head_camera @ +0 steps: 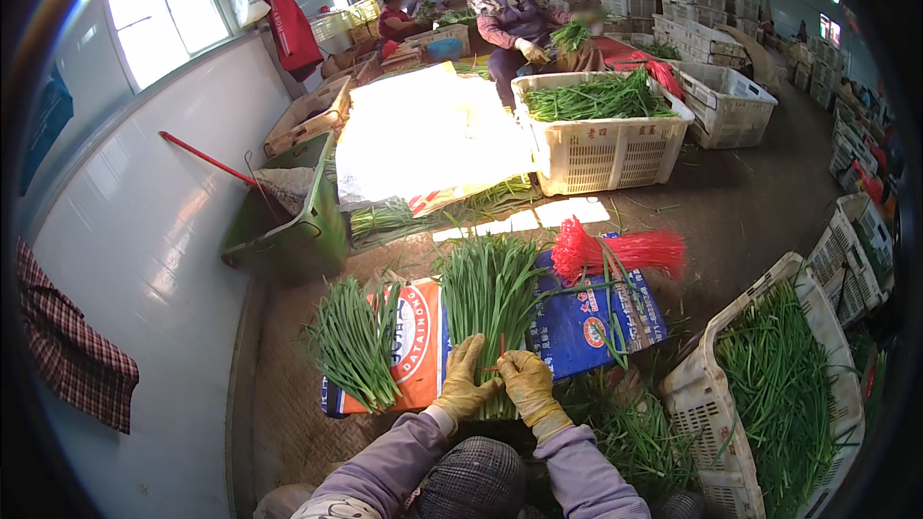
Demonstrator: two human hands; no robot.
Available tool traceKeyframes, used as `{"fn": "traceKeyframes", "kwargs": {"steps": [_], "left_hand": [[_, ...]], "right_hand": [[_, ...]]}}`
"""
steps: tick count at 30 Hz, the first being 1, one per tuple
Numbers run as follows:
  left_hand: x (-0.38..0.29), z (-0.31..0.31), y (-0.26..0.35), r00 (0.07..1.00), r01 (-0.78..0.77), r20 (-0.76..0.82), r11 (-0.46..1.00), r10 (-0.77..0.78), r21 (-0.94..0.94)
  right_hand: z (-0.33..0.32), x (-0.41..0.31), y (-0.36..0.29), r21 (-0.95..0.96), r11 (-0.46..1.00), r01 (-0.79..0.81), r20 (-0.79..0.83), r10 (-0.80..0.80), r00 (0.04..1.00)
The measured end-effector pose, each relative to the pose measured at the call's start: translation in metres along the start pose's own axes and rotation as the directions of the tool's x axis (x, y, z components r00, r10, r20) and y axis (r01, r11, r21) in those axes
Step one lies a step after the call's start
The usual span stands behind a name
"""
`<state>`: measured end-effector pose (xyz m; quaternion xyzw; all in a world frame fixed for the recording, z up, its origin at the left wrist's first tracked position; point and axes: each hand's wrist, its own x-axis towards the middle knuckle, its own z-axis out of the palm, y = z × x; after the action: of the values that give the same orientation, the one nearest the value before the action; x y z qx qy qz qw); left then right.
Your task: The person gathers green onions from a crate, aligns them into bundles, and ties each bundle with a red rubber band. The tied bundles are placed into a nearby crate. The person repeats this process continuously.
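A thick bunch of green chives (490,288) lies lengthwise in front of me on a printed orange and blue sack (425,317). My left hand (465,382), in a yellow work glove, presses on the lower left of the bunch. At its lower right, my gloved right hand (530,386) pinches a thin red tie (502,349), which runs across the stems. A smaller loose pile of chives (357,346) rests on the sack to the left. On the blue part at the right sits a bundle of red plastic ties (613,249), with a few stray leaves below it.
To my right stands a white plastic crate (721,367) full of chives. Loose chives (638,432) litter the floor beside it. Ahead are another filled crate (613,151), a green bin (303,231) and a seated co-worker (515,21) holding greens. A white wall (166,267) runs along my left.
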<state>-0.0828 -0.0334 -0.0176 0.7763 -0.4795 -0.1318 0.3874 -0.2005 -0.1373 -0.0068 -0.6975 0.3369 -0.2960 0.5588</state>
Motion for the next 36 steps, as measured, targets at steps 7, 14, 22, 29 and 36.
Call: {"fn": "traceKeyframes", "kwargs": {"steps": [7,14,22,29,36], "left_hand": [[0.001,0.006,-0.005,0.999,-0.031,-0.023,0.999,0.030,-0.045],[0.014,-0.034,0.032,0.994,-0.105,0.062,0.941,0.090,0.321],[0.051,-0.039,0.031,0.883,-0.469,0.364,0.564,0.296,0.679],[0.058,-0.003,-0.008,0.671,-0.488,0.634,0.873,0.384,-0.012],[0.052,-0.017,0.016,0.692,-0.666,0.558,0.703,0.459,0.248]], "right_hand": [[0.004,0.004,-0.005,0.572,0.813,-0.108,0.038,0.105,0.994],[-0.019,0.018,-0.023,0.565,0.673,-0.477,0.457,0.227,0.860],[0.008,0.037,-0.062,0.046,0.926,0.374,0.510,-0.344,0.788],[0.009,0.025,-0.045,-0.266,0.872,0.410,0.616,-0.174,0.768],[-0.050,0.044,-0.056,-0.222,0.975,0.030,0.615,0.116,0.780]]}}
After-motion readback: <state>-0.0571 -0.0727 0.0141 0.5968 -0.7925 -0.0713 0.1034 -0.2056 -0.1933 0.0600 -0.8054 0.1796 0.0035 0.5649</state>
